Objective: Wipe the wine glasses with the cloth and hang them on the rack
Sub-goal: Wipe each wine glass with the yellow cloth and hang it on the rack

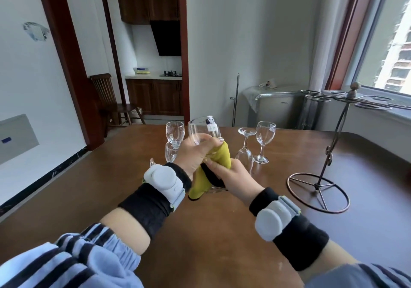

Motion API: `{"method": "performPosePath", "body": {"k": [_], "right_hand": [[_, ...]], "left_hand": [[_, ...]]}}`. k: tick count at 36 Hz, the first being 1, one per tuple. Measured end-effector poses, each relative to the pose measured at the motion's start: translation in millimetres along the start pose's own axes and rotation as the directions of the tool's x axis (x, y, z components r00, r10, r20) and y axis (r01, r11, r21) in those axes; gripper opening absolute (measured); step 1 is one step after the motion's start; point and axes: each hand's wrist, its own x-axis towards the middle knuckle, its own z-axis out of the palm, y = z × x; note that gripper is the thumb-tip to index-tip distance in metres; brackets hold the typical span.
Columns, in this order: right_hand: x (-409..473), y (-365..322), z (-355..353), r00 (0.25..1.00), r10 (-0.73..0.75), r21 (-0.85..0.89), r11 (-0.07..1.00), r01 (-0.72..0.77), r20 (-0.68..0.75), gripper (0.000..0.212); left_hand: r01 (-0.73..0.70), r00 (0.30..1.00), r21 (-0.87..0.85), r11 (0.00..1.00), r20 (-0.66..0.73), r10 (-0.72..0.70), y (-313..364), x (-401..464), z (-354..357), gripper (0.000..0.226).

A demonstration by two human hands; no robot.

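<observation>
My left hand (pixel 194 154) grips the bowl of a clear wine glass (pixel 201 132) held above the table, its mouth tilted up and away. My right hand (pixel 229 174) grips a yellow cloth (pixel 219 157) wrapped around the lower part of that glass; the stem and foot are mostly hidden. Behind my hands stand two glasses (pixel 175 132) at the left, one upright glass (pixel 265 139) at the right, and one upside-down glass (pixel 245 152) beside it. The metal rack (pixel 338 132) stands on the right with no glasses on its rings.
The brown wooden table (pixel 111 187) fills the lower view. The rack's round base (pixel 318 192) sits near the table's right edge. A small fridge (pixel 278 107) stands against the far wall, a window is at the right, and a chair (pixel 109 100) stands by the kitchen doorway.
</observation>
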Motion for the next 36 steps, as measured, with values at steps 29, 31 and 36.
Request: {"method": "performPosePath", "body": {"k": [29,31,36], "right_hand": [[6,-12,30,0.839,0.419,0.838,0.539,0.079,-0.349,0.033],[7,-13,25,0.859,0.418,0.849,0.528,0.034,-0.294,0.037],[2,-24,14,0.957,0.218,0.853,0.519,0.052,-0.191,0.037]], "left_hand": [[-0.063,0.989,-0.101,0.993,-0.142,0.048,16,-11,19,0.022],[-0.029,0.992,-0.081,0.996,-0.125,0.019,14,-11,19,0.027],[-0.007,0.994,-0.196,0.981,-0.105,-0.014,11,-10,22,0.027]]}}
